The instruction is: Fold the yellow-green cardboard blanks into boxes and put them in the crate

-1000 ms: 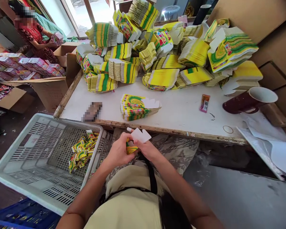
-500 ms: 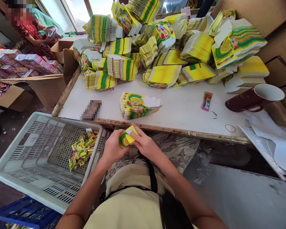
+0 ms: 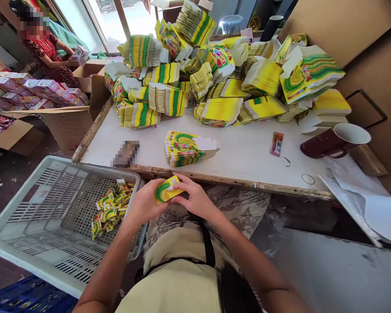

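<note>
Yellow box (image 3: pixel 163 191) sits in our two hands in the head view, near the edge of the table (image 3: pixel 241 163), on our side. Our left hand (image 3: pixel 147 201) wraps its left end, fingers bent and closed against it. Our right hand (image 3: pixel 195 198) grasps the right end, thumb and fingers drawn close together on it. Beyond, a pile of flat boxes (image 3: pixel 184 150) lies on the table; to our left, a crate (image 3: pixel 32 268) holds more small boxes (image 3: pixel 111 213).

Sunlit window (image 3: pixel 135 21), dark brown floor (image 3: pixel 11 180), white-topped table (image 3: pixel 244 150) (its wooden edge (image 3: pixel 228 181) scuffed)
</note>
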Motion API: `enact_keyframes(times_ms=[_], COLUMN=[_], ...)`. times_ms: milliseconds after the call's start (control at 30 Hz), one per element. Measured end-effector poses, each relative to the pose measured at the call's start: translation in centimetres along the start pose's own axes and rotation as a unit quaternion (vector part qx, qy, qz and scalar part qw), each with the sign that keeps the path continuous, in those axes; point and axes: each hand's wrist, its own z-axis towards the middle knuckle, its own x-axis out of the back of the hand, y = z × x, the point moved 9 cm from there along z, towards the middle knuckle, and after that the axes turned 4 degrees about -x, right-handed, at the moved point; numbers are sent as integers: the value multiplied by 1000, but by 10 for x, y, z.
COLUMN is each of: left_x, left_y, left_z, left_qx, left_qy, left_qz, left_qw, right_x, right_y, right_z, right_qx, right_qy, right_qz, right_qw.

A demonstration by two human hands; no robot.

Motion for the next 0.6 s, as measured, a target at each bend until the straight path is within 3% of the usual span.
enact_keyframes(times_ms=[67, 167, 233, 300, 367, 433, 600], left_x=[20, 71, 101, 116, 108, 83, 29], left_y=[-25, -78, -111, -130, -133, -124, -76], left_z=[-16, -51, -74, -90, -95, -88, -47], left_qx=[39, 116, 170, 209, 216, 202, 120], left_qy=[-37, -58, -57, -38, -36, -57, -75], left_qz=[26, 145, 228, 257, 213, 128, -11], left_qw=[998, 981, 957, 943, 952, 969, 990], right_x=[10, 57, 84, 94, 91, 86, 88], right_y=[-9, -14, -7, 9, 25, 34, 33], right_z=[11, 39, 59, 79, 93, 98, 95], right_qx=[26, 44, 14, -33, -63, -67, -47], right_qy=[13, 132, 190, 180, 142, 121, 128], right_qz=[-13, -93, -183, -267, -326, -353, -328], right_qw=[999, 986, 964, 946, 932, 925, 935])
